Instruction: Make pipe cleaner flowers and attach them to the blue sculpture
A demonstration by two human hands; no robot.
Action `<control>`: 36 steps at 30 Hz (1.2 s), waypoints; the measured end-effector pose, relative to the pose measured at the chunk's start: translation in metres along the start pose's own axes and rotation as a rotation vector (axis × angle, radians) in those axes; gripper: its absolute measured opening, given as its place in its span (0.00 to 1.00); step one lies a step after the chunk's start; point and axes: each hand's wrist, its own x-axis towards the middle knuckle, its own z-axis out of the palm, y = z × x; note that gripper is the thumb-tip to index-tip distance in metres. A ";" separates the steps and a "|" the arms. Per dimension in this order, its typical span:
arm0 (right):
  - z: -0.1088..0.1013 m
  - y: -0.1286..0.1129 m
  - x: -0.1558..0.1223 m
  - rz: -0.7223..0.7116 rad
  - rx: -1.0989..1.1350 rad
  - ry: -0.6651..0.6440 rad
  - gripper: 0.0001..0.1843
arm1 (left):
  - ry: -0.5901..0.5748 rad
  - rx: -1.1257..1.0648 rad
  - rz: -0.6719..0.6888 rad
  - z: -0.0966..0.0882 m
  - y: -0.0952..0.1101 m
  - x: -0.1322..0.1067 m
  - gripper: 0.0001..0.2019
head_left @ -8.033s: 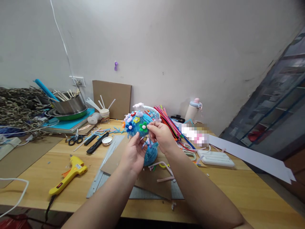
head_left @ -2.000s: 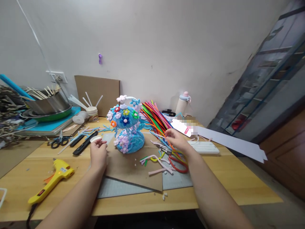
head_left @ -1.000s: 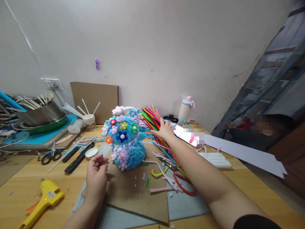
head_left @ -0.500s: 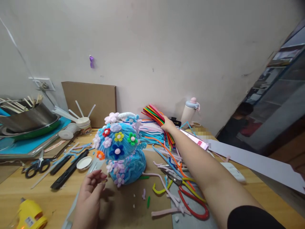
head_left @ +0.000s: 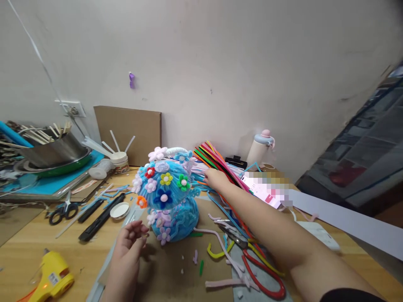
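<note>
A blue fuzzy pipe-cleaner piece [head_left: 174,224] shaped like a mushroom or basket stands upright on the cardboard, covered with flowers in several colours under a white handle. My left hand [head_left: 129,245] is just left of its base, fingers curled towards the thumb, with a tiny thing at the tips that I cannot make out. Reaching to the back, my right hand [head_left: 218,180] is closed over the pale pink and blue pipe cleaners [head_left: 201,167]; its grip is hidden. A multicoloured bundle of pipe cleaners [head_left: 217,159] lies right behind it.
Red-handled scissors [head_left: 262,272] and pipe-cleaner scraps lie under my right forearm. On the left are a yellow glue gun [head_left: 55,274], dark scissors [head_left: 64,209], a white lid [head_left: 119,210] and a steel bowl [head_left: 59,144]. A phone [head_left: 262,191] and bottle [head_left: 260,149] stand right.
My right hand has moved left and nearer, from the multicoloured bundle to the paler pipe cleaners. The bundle now lies further right. The whole view has shifted slightly; my left hand keeps its pose.
</note>
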 end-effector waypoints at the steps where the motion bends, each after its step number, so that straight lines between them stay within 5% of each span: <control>1: 0.005 -0.002 -0.001 0.013 -0.009 -0.016 0.12 | -0.004 0.001 0.006 0.000 0.000 -0.001 0.19; 7: 0.017 -0.010 -0.003 0.077 -0.036 -0.035 0.07 | -0.025 -0.017 0.013 0.001 0.006 -0.004 0.17; 19: -0.018 -0.010 0.002 0.117 0.028 0.103 0.12 | -0.048 -0.047 -0.004 0.003 0.010 -0.006 0.17; 29: -0.092 0.008 -0.022 0.157 0.009 0.250 0.11 | -0.080 -0.038 0.001 0.002 0.010 -0.008 0.16; 33: -0.106 0.020 -0.030 0.116 0.263 0.368 0.07 | -0.082 -0.042 -0.023 0.004 0.012 -0.010 0.16; 36: -0.111 0.020 -0.041 0.066 0.669 0.531 0.03 | -0.092 -0.037 -0.036 0.005 0.013 -0.011 0.16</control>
